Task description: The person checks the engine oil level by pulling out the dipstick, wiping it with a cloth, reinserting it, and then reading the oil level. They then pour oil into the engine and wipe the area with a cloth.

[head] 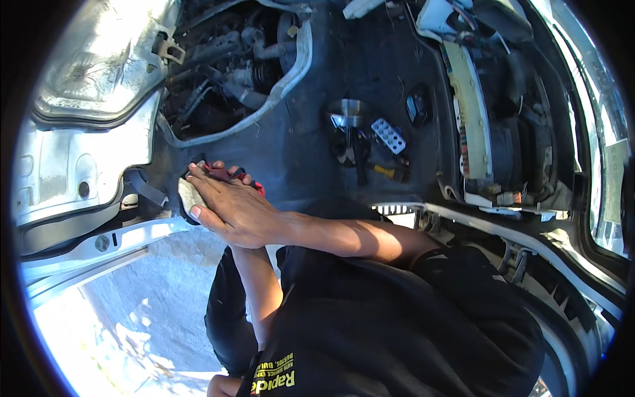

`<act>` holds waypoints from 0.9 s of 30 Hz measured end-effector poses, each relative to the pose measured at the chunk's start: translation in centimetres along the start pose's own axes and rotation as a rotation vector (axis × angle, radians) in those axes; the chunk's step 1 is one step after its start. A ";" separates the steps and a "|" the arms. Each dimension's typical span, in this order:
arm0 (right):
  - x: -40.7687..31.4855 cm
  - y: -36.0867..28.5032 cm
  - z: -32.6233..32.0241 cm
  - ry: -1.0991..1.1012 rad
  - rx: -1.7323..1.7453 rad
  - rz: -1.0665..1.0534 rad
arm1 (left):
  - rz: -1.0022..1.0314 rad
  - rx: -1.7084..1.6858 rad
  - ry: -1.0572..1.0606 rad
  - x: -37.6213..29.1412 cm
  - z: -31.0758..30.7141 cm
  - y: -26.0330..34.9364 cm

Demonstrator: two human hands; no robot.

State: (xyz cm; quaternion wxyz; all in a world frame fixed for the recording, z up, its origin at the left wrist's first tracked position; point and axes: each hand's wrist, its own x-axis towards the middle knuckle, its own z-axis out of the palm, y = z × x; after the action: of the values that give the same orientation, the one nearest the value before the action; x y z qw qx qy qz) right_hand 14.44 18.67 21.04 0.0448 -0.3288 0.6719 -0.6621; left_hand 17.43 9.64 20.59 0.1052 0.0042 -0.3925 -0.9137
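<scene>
Both hands are pressed together around a bunched rag (pixel 188 194), beige on the near side with dark and red parts beyond. My right hand (pixel 237 206) lies on top, palm down, its thumb and fingertips against the cloth. Beneath it is my left hand (pixel 233 170), mostly hidden; only a few fingertips show past the right hand on the rag's far side. The hands are over the edge of a vehicle's dark floor (pixel 278 164), just below the open engine bay (pixel 223 74).
A pale seal (pixel 302 59) rims the engine opening. On the floor at right are a metal funnel-shaped piece (pixel 349 111), a perforated metal pedal (pixel 388 135) and a yellow-and-black object (pixel 386 171). A fuse panel (pixel 471 114) stands beyond. A seat belt (pixel 69 226) hangs at left.
</scene>
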 end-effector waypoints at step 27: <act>-6.9 -4.6 -2.6 0.033 -0.443 -0.428 | 0.251 0.188 0.338 -7.3 1.0 0.8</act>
State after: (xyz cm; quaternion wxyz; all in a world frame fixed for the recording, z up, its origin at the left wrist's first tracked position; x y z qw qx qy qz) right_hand 20.34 24.78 22.97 -0.1792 -0.4539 0.7161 -0.4990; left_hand 24.67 11.22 21.32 0.2813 0.1183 -0.4502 -0.8392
